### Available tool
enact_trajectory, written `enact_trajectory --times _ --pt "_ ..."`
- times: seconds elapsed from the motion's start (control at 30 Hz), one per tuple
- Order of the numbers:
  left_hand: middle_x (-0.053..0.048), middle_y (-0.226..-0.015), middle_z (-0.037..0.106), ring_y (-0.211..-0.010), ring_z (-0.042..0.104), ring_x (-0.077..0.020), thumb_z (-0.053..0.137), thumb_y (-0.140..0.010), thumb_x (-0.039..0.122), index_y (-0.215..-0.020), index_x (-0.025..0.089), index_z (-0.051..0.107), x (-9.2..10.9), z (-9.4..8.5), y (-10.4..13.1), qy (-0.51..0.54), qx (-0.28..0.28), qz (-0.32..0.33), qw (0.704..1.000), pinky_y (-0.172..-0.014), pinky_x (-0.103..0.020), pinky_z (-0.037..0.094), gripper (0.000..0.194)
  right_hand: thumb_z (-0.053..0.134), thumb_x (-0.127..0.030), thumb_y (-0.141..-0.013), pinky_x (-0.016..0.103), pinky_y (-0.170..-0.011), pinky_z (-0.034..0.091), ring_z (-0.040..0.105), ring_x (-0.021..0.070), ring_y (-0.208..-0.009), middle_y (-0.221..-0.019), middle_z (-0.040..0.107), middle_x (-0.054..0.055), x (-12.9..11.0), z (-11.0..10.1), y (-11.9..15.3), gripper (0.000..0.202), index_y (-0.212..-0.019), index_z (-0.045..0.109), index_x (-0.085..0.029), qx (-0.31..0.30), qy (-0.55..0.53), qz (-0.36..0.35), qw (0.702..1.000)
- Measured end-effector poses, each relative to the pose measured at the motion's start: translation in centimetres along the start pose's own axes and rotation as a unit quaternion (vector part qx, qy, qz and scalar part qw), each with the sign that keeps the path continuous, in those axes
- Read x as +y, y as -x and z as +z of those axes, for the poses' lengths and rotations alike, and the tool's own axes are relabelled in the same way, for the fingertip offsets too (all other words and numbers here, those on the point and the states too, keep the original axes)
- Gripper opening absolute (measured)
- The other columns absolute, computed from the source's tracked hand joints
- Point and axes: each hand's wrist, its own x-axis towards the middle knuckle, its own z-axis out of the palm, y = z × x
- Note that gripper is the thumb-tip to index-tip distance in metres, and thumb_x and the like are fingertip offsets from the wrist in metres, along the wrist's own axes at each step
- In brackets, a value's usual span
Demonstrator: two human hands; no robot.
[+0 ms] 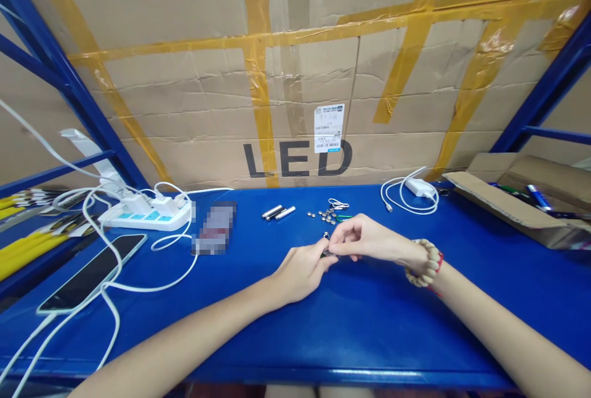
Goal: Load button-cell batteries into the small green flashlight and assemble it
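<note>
Over the middle of the blue table, my left hand (302,272) pinches a small dark piece (329,254) with a shiny metal end, mostly hidden by fingers. My right hand (362,239), wearing a beaded bracelet, has its fingertips pinched together at the same piece, close against the left fingers. Just beyond them lie several small round silvery button cells (327,217), a looped white cord (338,204) and a green cord (344,218), partly behind the right hand. Farther left, a few silver metal tubes (279,212) rest side by side.
On the left are a phone (92,275), a power strip (148,216) with tangled white cables, and a blurred-out flat object (215,229). A white adapter (419,187) with its cable lies at back right, near an open cardboard box (512,213). A large carton (207,109) stands behind.
</note>
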Motion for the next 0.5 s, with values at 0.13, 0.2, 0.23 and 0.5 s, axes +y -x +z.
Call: enact_trajectory --times 0.13,0.2,0.23,0.5 --pt "0.004 -0.068 0.058 -0.064 0.057 -0.0122 0.034 -0.09 0.025 -0.078 0.02 0.047 0.0 -0.1 -0.5 0.013 0.024 -0.053 0.998 -0.062 -0.021 0.038 0.019 0.063 -0.043 -0.072 0.018 -0.044 0.041 0.052 0.0069 -0.048 -0.069 0.064 0.003 0.2 0.2 -0.3 0.032 -0.083 0.065 -0.013 0.051 0.054 -0.039 0.996" --pt "0.004 -0.067 0.059 -0.063 0.057 -0.0118 0.033 -0.091 0.026 -0.077 0.02 0.049 0.0 -0.1 -0.7 0.01 0.032 -0.071 0.997 -0.062 -0.021 0.037 0.021 0.06 -0.044 -0.074 0.019 -0.044 0.041 0.052 0.007 -0.047 -0.069 0.064 0.003 0.3 0.4 -0.4 0.032 -0.082 0.065 -0.013 0.077 0.072 -0.045 0.993" --pt "0.004 -0.067 0.059 -0.063 0.057 -0.0119 0.033 -0.091 0.027 -0.076 0.02 0.05 0.0 -0.1 -0.7 0.004 0.035 -0.077 0.996 -0.061 -0.02 0.037 0.023 0.06 -0.044 -0.074 0.019 -0.044 0.04 0.051 0.0068 -0.046 -0.069 0.064 0.003 0.2 0.5 -0.5 0.032 -0.081 0.066 -0.013 0.091 0.08 -0.048 0.991" --pt "0.002 -0.074 0.065 -0.066 0.059 -0.0137 0.037 -0.086 0.017 -0.089 0.02 0.057 -0.2 0.1 -0.7 -0.036 0.023 -0.075 0.996 -0.06 -0.021 0.038 0.02 0.065 -0.038 -0.071 0.02 -0.051 0.041 0.053 0.0079 -0.054 -0.077 0.064 0.001 0.9 1.5 -0.5 0.022 -0.08 0.065 -0.018 0.148 0.195 -0.107 0.964"
